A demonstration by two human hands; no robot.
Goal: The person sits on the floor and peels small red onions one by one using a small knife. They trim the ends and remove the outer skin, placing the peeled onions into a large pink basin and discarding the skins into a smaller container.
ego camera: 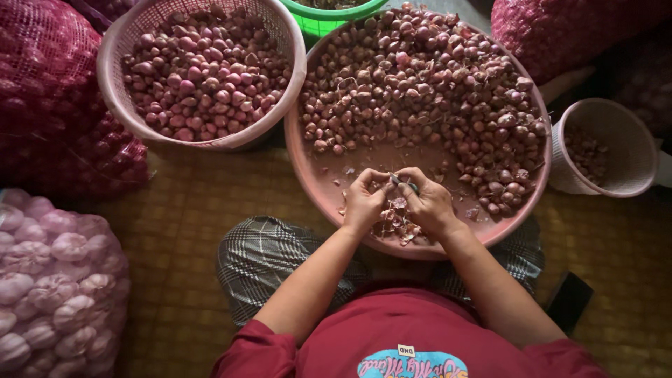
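Both hands, left hand [364, 199] and right hand [428, 203], meet over the large pink basin [311, 175] of shallots [434, 84], right gripping a small knife [404, 183], peels [395, 222] beneath.

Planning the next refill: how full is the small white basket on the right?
Nearly empty. The small white basket holds only a few shallots low inside, with most of its wall bare.

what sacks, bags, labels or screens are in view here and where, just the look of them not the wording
Red mesh sack, upper left: bulging netting, small bulbs inside.
Pink mesh sack of pale garlic bulbs, lower left: rounded, translucent.
Second red mesh sack, top right: bulging.
Printed shirt patch, bottom centre: turquoise and white on red cloth.
No screens.
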